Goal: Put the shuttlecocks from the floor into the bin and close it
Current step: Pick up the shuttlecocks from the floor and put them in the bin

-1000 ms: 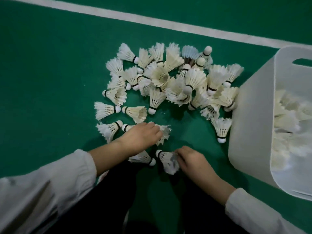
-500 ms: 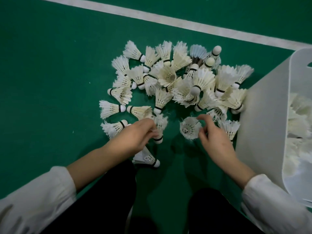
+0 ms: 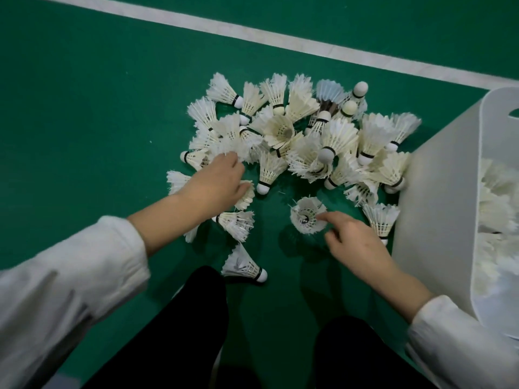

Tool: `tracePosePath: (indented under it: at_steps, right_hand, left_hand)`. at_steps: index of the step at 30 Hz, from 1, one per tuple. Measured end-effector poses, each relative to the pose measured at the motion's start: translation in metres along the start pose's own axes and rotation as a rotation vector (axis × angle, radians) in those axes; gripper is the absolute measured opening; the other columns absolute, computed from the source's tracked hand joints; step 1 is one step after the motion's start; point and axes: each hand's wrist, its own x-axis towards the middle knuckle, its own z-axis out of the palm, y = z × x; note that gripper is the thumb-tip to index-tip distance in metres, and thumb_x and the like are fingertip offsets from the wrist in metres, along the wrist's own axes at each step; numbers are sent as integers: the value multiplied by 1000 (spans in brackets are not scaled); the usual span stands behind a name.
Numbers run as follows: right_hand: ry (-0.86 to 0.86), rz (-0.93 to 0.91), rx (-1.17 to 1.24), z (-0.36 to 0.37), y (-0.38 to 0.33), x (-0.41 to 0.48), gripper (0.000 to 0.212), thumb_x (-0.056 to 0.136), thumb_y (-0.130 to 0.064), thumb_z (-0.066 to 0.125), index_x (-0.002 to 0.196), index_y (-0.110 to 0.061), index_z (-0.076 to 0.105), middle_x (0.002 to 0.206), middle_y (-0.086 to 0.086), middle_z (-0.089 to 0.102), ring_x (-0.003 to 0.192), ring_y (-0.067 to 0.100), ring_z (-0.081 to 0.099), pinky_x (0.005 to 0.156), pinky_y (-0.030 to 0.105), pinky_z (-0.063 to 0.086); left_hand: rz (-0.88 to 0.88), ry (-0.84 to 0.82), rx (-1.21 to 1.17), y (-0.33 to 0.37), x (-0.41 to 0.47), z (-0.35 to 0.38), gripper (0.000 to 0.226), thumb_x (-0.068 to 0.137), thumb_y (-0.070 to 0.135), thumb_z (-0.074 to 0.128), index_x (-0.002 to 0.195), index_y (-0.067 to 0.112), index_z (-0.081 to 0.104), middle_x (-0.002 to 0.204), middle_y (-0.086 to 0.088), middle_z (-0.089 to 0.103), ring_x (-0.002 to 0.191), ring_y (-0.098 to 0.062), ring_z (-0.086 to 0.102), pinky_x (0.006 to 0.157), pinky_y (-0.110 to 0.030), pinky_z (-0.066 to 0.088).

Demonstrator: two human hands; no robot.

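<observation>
White shuttlecocks point(image 3: 297, 136) on green floor point(image 3: 84, 113) beside pale bin point(image 3: 438, 209)

Wide bare floor point(image 3: 84, 122) lies open left of and beyond the pile of shuttlecocks point(image 3: 303, 130). The pile's right edge is packed against the bin point(image 3: 438, 206) wall, with no gap there. Between the left hand point(image 3: 216, 183) and right hand point(image 3: 356, 242) a floor strip is open, with a lone shuttlecock point(image 3: 244, 266) at its near end.

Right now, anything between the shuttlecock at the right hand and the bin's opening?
One lying shuttlecock rests beside the bin wall, between it and the upright shuttlecock. Above the rim nothing visible blocks; no lid on.
</observation>
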Motion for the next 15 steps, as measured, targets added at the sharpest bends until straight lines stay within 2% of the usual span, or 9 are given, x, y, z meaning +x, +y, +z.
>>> tracePosePath:
  at_steps: [3,6,8,11,15]
  right_hand:
    - [-4,-10,-3,3,2,-1,38,91,-13,46,127,-25,50,126,-2,59,103,22,61,82,31,45]
    - [17,-20,-12,7,6,-1,29,92,-21,50,121,-24,54,123,-3,61,98,21,63,83,33,48]
    - [24,-5,-4,8,7,1,24,92,-26,51,115,-22,58,117,-2,64,96,22,63,80,34,48]
    - [44,-13,2,9,8,2,21,92,-30,51,107,-21,63,117,-2,61,95,23,63,78,34,48]
    - [120,-32,3,7,8,2,20,90,-30,54,97,-17,68,138,1,39,84,27,64,74,38,51]
  left_hand:
    - [0,-141,190,9,9,9,46,96,41,37,114,1,50,118,-13,44,110,-25,40,92,-35,38]
    - [3,-188,292,15,11,14,38,95,34,44,112,1,53,119,-14,45,113,-26,39,92,-32,35]
    - [-23,-184,257,17,11,17,24,91,20,48,104,1,56,117,-14,44,111,-26,39,90,-31,36]
    - [-64,-134,170,18,12,21,13,87,5,47,94,-1,57,108,-12,47,103,-25,43,80,-30,38]
    - [-136,-116,22,12,8,17,18,90,12,47,91,-1,59,93,-9,50,90,-28,54,68,-35,42]
